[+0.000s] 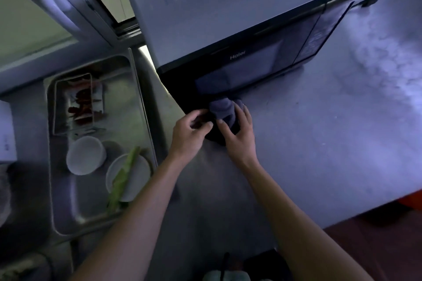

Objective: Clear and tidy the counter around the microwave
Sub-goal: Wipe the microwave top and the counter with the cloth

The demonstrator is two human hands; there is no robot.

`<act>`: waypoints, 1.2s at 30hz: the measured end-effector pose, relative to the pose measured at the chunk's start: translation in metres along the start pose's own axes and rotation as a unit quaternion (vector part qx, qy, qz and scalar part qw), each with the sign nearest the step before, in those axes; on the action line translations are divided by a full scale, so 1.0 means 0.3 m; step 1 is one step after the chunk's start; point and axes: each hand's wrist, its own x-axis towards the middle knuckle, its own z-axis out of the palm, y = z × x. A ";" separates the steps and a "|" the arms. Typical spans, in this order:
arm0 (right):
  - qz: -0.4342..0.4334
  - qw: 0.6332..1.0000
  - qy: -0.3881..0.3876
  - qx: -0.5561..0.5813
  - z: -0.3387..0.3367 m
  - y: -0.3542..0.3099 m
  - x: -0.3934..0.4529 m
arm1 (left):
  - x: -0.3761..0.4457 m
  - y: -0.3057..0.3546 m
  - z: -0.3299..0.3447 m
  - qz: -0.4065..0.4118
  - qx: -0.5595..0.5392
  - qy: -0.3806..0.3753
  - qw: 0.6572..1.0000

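One microwave (228, 20), one cloth (222, 109) (bunched), two hands' grip, two bowls (85, 155).

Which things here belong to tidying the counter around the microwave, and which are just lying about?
Part of the job:
- microwave
- counter
- cloth, bunched at the microwave's front corner
- right hand, resting on the cloth
- left hand, fingers curled beside the cloth

Just lying about:
- sink
- two white bowls in it
- green vegetable stalk
- food tray

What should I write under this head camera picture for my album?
Both hands, left hand and right hand, gather a crumpled cloth on the counter before the microwave.
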 end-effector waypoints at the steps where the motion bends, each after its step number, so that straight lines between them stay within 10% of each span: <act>1: -0.016 0.999 -0.006 -0.039 -0.031 0.009 -0.001 | -0.006 -0.012 0.023 0.001 0.001 0.009 1.000; 12: -0.013 0.898 -0.107 -0.426 -0.183 0.202 -0.075 | -0.150 -0.225 0.153 -0.107 0.084 0.088 0.987; 21: -0.104 0.855 -0.190 -0.472 -0.249 0.253 -0.035 | -0.185 -0.180 0.212 0.165 0.347 0.020 0.923; 29: -0.183 0.808 -0.238 -0.506 -0.339 0.317 -0.058 | -0.222 -0.287 0.313 0.082 0.488 -0.099 0.863; 36: -0.222 0.750 -0.285 -0.554 -0.245 0.276 0.061 | -0.150 -0.277 0.300 0.047 0.492 -0.061 0.867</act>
